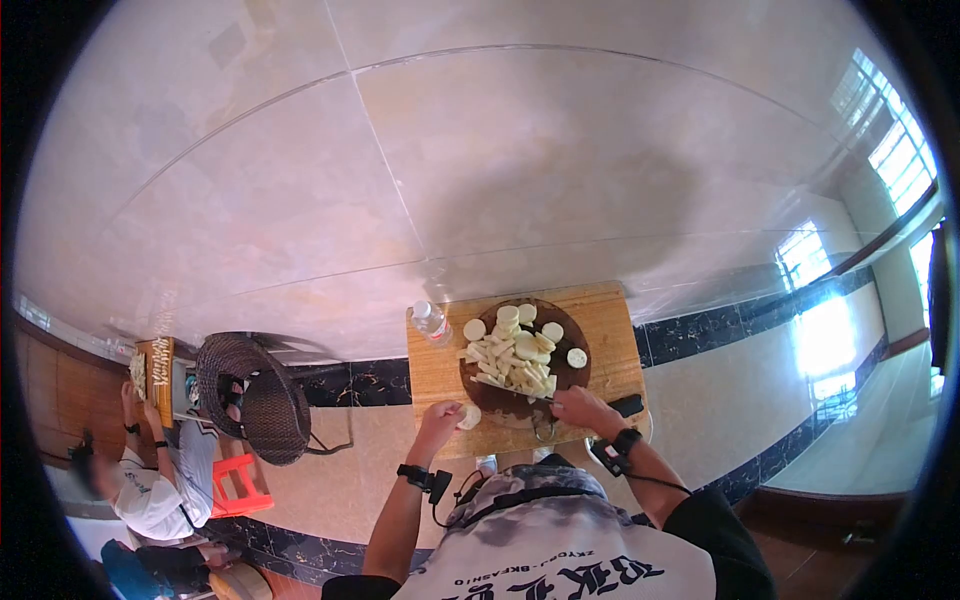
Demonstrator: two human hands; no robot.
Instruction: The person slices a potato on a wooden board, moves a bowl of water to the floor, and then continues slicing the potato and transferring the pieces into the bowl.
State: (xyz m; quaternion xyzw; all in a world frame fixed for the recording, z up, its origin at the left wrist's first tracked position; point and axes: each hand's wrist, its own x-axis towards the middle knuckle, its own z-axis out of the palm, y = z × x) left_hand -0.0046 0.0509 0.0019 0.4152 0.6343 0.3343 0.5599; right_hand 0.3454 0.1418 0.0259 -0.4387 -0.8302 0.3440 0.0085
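A round dark board (575,340) lies on a small wooden table (615,325). On it are a heap of pale cut sticks (495,355), several thick round slices (508,315) and a separate slice (577,357) at its right. My right hand (580,408) is closed on the handle of a knife (500,384), whose blade lies along the heap's near edge. At the board's lower left, my left hand (440,425) holds a pale round slice (468,416) between its fingers. A clear plastic bottle (431,323) stands at the table's back left.
A dark object (627,405) rests at the table's right edge. To the left are a dark woven chair (275,410), a red stool (238,485) and a person in white (150,500) at another small table (158,375). Part of another person (135,570) shows below. A tiled wall rises behind.
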